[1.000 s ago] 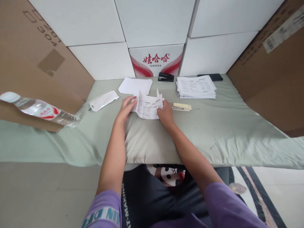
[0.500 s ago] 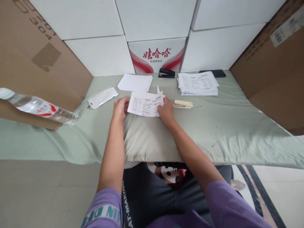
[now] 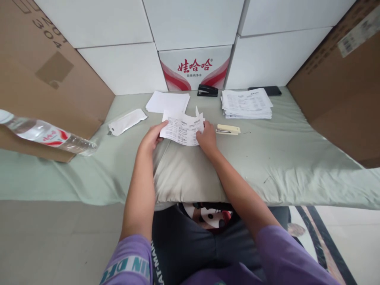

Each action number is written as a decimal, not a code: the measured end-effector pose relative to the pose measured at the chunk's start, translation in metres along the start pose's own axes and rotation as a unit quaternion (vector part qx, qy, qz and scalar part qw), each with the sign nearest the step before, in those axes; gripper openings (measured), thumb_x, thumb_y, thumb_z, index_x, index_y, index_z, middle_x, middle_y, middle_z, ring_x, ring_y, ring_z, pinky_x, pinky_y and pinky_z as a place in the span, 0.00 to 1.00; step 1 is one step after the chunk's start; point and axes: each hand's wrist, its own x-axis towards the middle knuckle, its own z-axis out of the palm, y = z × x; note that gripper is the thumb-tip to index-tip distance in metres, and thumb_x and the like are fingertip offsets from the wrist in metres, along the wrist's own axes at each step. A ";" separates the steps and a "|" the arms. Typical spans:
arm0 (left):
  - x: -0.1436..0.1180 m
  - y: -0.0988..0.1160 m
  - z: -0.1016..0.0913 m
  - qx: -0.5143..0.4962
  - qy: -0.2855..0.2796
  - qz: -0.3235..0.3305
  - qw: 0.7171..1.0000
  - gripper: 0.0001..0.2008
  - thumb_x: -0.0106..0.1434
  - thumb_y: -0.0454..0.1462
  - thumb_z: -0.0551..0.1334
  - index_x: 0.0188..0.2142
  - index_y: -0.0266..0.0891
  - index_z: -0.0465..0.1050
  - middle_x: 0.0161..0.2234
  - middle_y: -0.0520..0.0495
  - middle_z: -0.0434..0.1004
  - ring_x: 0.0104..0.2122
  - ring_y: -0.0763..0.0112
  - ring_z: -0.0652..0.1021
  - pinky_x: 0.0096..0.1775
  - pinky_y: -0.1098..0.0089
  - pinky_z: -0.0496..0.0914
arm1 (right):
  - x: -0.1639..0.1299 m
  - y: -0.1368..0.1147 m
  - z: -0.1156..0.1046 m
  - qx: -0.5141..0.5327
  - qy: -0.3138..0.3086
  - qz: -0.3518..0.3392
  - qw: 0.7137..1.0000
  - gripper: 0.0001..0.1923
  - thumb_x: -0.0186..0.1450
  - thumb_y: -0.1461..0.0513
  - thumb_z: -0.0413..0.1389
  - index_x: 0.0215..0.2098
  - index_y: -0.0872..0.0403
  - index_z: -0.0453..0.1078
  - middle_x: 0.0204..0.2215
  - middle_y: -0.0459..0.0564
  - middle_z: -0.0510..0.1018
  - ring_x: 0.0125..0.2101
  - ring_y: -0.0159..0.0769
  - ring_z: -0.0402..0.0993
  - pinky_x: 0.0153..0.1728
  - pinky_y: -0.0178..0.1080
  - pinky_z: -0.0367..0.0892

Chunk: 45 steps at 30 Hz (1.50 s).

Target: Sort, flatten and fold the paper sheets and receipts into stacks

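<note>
A printed sheet of paper is held over the grey cushion in the middle of the green-covered table. My left hand grips its left edge and my right hand grips its right edge. A cream stapler lies just right of my right hand. Behind the sheet sits a blank white paper stack, and to the right a stack of printed sheets.
A black stapler and a dark phone lie at the back by white boxes. A white pouch and a water bottle are at the left. Cardboard boxes flank both sides.
The sheet was bent upward, then lay flatter with my left hand off its edge; now my left hand grips the left edge again. My right hand stays on the right edge.
</note>
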 end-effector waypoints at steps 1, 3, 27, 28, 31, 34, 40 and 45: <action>-0.003 0.001 0.002 -0.003 -0.019 0.010 1.000 0.19 0.51 0.51 0.73 0.32 0.38 0.76 0.23 0.49 0.76 0.24 0.66 0.78 0.23 0.71 0.68 | 0.000 0.000 0.000 0.000 0.000 0.000 1.000 0.20 0.59 0.65 0.51 0.51 0.56 0.64 0.48 0.64 0.72 0.50 0.54 0.68 0.54 0.58 0.67; -0.007 0.003 0.007 -0.023 -0.065 0.041 0.997 0.20 0.51 0.49 0.73 0.36 0.37 0.77 0.31 0.45 0.82 0.34 0.60 0.82 0.34 0.68 0.75 | 0.000 -0.001 0.000 0.000 0.000 0.001 1.000 0.20 0.59 0.65 0.50 0.51 0.56 0.64 0.48 0.64 0.72 0.49 0.54 0.69 0.54 0.57 0.67; -0.001 0.005 -0.014 -0.095 -0.031 0.244 0.965 0.24 0.46 0.37 0.68 0.45 0.39 0.77 0.46 0.43 0.84 0.53 0.49 0.80 0.51 0.56 0.77 | 0.009 0.000 -0.003 0.344 -0.028 -0.012 0.939 0.22 0.59 0.50 0.63 0.46 0.47 0.60 0.47 0.51 0.76 0.49 0.45 0.74 0.53 0.53 0.72; -0.002 0.005 -0.012 -0.099 -0.040 0.242 0.964 0.24 0.46 0.37 0.68 0.45 0.39 0.77 0.46 0.43 0.84 0.53 0.49 0.80 0.51 0.56 0.77 | 0.010 0.001 -0.004 0.384 -0.043 -0.012 0.922 0.24 0.60 0.47 0.62 0.46 0.47 0.59 0.45 0.50 0.77 0.47 0.44 0.75 0.50 0.52 0.74; -0.004 0.004 -0.006 -0.101 -0.058 0.230 0.966 0.23 0.46 0.38 0.69 0.44 0.39 0.77 0.45 0.43 0.84 0.52 0.48 0.80 0.50 0.56 0.77 | 0.013 0.000 -0.011 0.425 -0.045 -0.028 0.904 0.28 0.60 0.42 0.61 0.47 0.45 0.56 0.43 0.49 0.79 0.44 0.44 0.78 0.45 0.51 0.76; -0.005 0.003 -0.002 -0.089 -0.047 0.218 0.971 0.25 0.46 0.40 0.71 0.46 0.40 0.77 0.44 0.43 0.84 0.52 0.47 0.80 0.49 0.57 0.78 | 0.015 -0.004 -0.023 0.374 -0.010 -0.059 0.926 0.29 0.63 0.41 0.57 0.53 0.45 0.55 0.45 0.52 0.80 0.46 0.45 0.78 0.45 0.51 0.76; -0.002 -0.001 0.004 -0.087 -0.023 0.204 0.975 0.27 0.47 0.44 0.73 0.48 0.42 0.76 0.45 0.43 0.84 0.53 0.47 0.80 0.50 0.56 0.77 | 0.017 -0.006 -0.037 0.265 0.043 -0.066 0.961 0.26 0.68 0.44 0.51 0.57 0.47 0.55 0.48 0.56 0.79 0.49 0.46 0.78 0.44 0.50 0.77; 0.001 -0.005 0.003 -0.093 -0.037 0.211 0.972 0.26 0.47 0.44 0.74 0.46 0.41 0.77 0.45 0.43 0.84 0.55 0.46 0.78 0.52 0.55 0.77 | 0.017 -0.003 -0.038 0.239 0.046 -0.072 0.967 0.24 0.70 0.45 0.49 0.58 0.48 0.56 0.49 0.56 0.78 0.50 0.45 0.77 0.44 0.51 0.77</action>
